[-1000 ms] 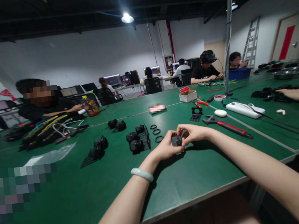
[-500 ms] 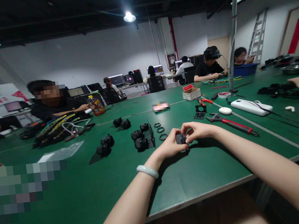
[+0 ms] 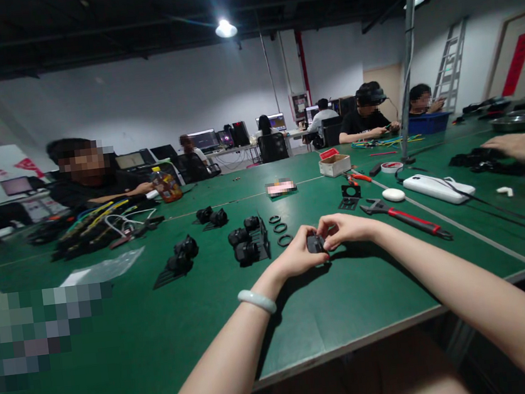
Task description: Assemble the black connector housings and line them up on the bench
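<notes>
Between my two hands, just above the green table point(image 3: 333, 315), is a small black plastic part point(image 3: 316, 244), partly covered by fingers. My left hand point(image 3: 298, 253) grips it from the left, thumb along the near side. From the right, my right hand point(image 3: 346, 230) pinches its other side with thumb and fingertips. Several black rings point(image 3: 280, 227) lie left of my hands. Beyond them stand black assemblies of round parts on slotted plates point(image 3: 247, 242), with another such assembly point(image 3: 181, 257) farther left. A flat black bracket point(image 3: 350, 193) with a round hole lies past my right hand.
Right of my hands lie a red-handled adjustable wrench point(image 3: 412, 220), a white oval object point(image 3: 394, 194) and a white power bank-like block point(image 3: 438, 188) with a black cable. A metal pole point(image 3: 407, 73) rises from the table. A co-worker's hand point(image 3: 517, 147) reaches in at right.
My hands keep their grip on the black part with barely any shift. The view has turned very slightly. At the right, the co-worker's hand has moved left over the black items.
</notes>
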`<state>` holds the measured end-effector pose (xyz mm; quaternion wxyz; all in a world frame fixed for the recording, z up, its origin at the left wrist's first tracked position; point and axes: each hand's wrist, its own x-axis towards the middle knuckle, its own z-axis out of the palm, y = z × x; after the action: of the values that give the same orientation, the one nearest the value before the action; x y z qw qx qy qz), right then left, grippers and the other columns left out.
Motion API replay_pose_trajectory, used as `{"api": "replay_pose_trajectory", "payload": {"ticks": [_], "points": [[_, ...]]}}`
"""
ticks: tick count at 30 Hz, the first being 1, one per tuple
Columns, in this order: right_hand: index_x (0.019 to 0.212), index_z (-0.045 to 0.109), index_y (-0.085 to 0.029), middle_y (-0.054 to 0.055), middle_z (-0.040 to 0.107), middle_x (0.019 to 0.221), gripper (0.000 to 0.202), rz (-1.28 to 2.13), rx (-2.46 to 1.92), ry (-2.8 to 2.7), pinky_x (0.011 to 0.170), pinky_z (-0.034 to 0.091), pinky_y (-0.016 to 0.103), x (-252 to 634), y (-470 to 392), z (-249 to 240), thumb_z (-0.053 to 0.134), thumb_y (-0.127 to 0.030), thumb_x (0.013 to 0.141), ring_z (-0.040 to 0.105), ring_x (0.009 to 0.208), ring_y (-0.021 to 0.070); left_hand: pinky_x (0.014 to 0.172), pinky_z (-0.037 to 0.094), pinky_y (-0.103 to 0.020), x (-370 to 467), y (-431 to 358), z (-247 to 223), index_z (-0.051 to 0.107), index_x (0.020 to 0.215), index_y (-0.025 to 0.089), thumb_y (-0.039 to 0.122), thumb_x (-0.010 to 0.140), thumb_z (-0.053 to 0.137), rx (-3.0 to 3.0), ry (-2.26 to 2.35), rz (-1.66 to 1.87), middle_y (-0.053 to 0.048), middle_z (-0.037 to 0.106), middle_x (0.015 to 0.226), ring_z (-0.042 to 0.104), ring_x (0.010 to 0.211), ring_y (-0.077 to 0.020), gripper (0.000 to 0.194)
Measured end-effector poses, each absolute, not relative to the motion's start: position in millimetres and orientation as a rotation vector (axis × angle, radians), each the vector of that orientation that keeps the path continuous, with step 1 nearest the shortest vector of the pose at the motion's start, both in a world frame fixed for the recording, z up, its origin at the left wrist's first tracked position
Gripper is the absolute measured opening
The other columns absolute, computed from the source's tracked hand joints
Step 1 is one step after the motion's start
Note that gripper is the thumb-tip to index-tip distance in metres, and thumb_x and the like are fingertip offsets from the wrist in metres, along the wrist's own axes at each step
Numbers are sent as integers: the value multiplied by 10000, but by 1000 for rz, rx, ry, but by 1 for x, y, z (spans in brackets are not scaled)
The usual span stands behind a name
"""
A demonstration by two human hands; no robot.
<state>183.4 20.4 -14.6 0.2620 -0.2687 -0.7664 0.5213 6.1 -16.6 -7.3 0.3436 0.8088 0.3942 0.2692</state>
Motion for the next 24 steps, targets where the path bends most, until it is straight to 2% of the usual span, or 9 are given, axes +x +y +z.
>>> {"api": "replay_pose_trajectory", "payload": {"ticks": [14,24], "points": [[860,491,-116,32,528,823,350,1469,-726,-2046,597,430,228,184,19,-13,613,-288,582,521,684,99,582,380,-213,7,-18,-4,359,945,167,258,550,578,2077,1074,684,25,408,746,411,635,-79,460],[860,495,-108,32,526,767,337,1461,-733,-2087,597,437,234,183,22,-15,569,-343,630,520,628,86,578,384,-208,4,-14,-9,354,952,172,246,560,569,2076,1059,689,20,415,772,420,650,-80,453]]}}
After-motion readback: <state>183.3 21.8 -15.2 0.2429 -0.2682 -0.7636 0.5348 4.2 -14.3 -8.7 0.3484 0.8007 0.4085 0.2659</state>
